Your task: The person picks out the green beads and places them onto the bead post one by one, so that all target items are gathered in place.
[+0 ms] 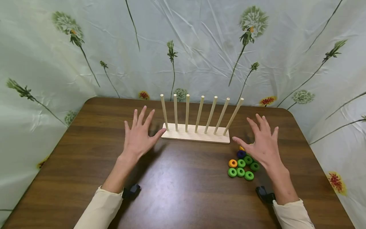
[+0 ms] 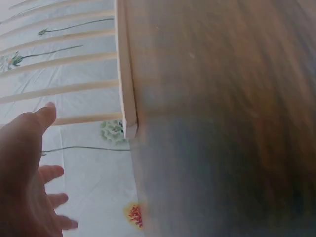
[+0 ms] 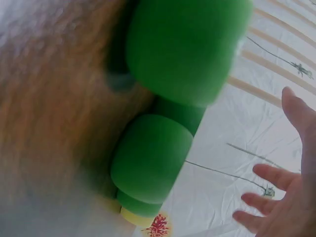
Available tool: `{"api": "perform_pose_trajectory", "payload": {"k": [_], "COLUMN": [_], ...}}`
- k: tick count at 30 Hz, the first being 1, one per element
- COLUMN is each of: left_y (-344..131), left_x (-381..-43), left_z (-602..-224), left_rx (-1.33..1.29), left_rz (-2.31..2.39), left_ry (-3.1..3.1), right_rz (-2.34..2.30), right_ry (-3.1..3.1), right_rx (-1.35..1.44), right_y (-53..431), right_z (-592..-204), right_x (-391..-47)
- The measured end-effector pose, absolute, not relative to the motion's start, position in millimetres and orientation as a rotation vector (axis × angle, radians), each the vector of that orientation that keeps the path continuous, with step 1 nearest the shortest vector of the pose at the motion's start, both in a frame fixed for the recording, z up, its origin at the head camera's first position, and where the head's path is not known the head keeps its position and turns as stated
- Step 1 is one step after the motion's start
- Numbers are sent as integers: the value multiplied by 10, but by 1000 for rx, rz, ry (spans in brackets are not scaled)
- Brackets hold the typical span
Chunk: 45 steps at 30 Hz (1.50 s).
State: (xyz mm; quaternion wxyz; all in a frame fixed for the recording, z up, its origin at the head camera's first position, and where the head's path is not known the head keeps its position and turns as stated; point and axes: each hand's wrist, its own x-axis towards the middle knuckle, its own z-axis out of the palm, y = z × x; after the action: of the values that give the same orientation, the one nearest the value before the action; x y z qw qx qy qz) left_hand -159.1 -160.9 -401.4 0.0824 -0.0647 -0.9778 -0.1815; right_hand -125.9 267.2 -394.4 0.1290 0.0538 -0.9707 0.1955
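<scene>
My right grip [image 1: 264, 146] is the nearer one to the small rings [image 1: 241, 166]: they lie in a loose cluster on the counter [image 1: 183, 197], just on the body side of my thumb and toward my left from the palm. That hand is wide open, fingers spread and thumb held out, and it has hold of nothing. From the head view, part of the cluster's far edge hides behind my thumb and palm, so I can't count every ring. Most are green, with a dark blue ring [image 1: 240, 155] and an orange ring [image 1: 233, 166] among them. They lie flat, holes facing up.

The wooden stand [image 1: 197, 136] sits between my two hands, beyond the rings and off to their left. Its long axis runs from left to right across me, and seven pegs [image 1: 187, 114] rise from it in one row. So the holes and the pegs both point upward, and the stand's right end is the one nearest the rings.

My left grip [image 1: 138, 138] is spread just as wide, with nothing in it. Its thumb tip reaches the stand's left end in the head view; whether it touches I cannot tell. The rings are well apart from it.
</scene>
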Motion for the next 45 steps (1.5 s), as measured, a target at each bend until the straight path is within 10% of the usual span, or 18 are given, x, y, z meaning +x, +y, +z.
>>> {"api": "perform_pose_trajectory", "payload": {"k": [45], "left_y": [-1411], "left_x": [-1672], "left_z": [-3960], "left_rx": [-297], "left_rz": [-1672], "left_ry": [-2390], "right_rz": [976], "right_ry": [-2995], "right_rx": [298], "right_y": [3022], "right_z": [-4013], "right_x": [-966]}}
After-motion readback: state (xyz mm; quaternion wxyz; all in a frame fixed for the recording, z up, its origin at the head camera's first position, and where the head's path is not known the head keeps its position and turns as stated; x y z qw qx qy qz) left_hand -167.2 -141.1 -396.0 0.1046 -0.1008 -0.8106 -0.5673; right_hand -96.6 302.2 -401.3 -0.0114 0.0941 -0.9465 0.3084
